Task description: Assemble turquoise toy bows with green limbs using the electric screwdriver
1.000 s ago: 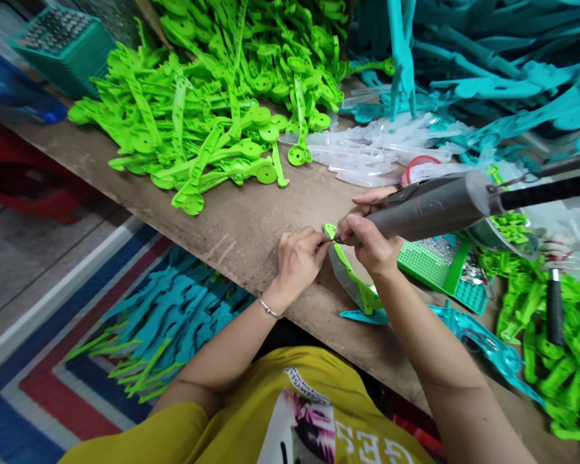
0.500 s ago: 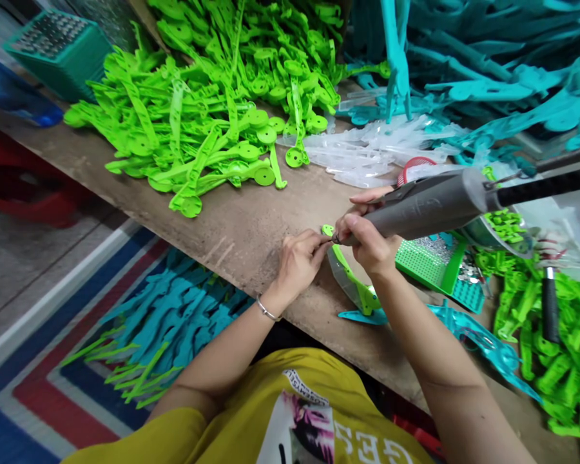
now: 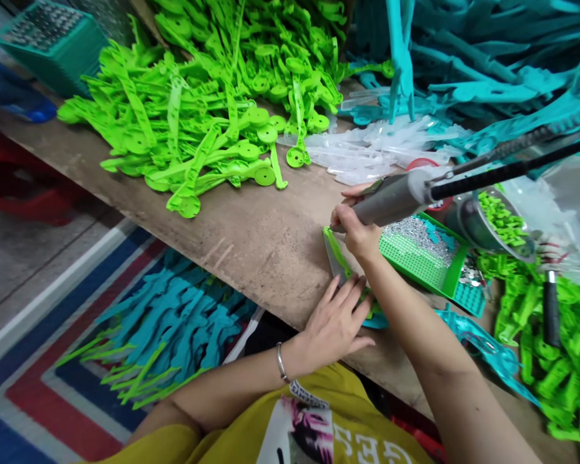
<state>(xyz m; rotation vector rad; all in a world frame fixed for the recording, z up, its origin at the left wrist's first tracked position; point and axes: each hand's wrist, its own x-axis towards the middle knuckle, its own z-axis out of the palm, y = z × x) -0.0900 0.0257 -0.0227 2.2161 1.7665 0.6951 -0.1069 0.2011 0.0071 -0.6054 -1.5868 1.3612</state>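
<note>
My right hand [image 3: 356, 233] is wrapped round a grey electric screwdriver [image 3: 391, 201], which slants down to the left. Its tip is at the upper end of a curved lime-green plastic part [image 3: 337, 245] lying on the bench. A translucent strip [image 3: 334, 261] runs along the left side of that part. Spread and nearly flat, the fingers of my left hand [image 3: 336, 319] lie over the lower part of the green piece and hide much of it. A bit of a teal plastic piece [image 3: 377, 320] shows beside those fingers.
Piles of lime-green parts [image 3: 198, 122], clear strips [image 3: 381, 148] and teal parts [image 3: 493, 77] cover the bench's far side. A green basket of screws [image 3: 415, 258] and a metal bowl [image 3: 493, 222] stand right. A spring and black cord [image 3: 507, 171] trail from the screwdriver.
My left hand has left the screwdriver's tip and moved down and right onto the lower green part, fingers now spread. The screwdriver in my right hand has shifted slightly left and up.
</note>
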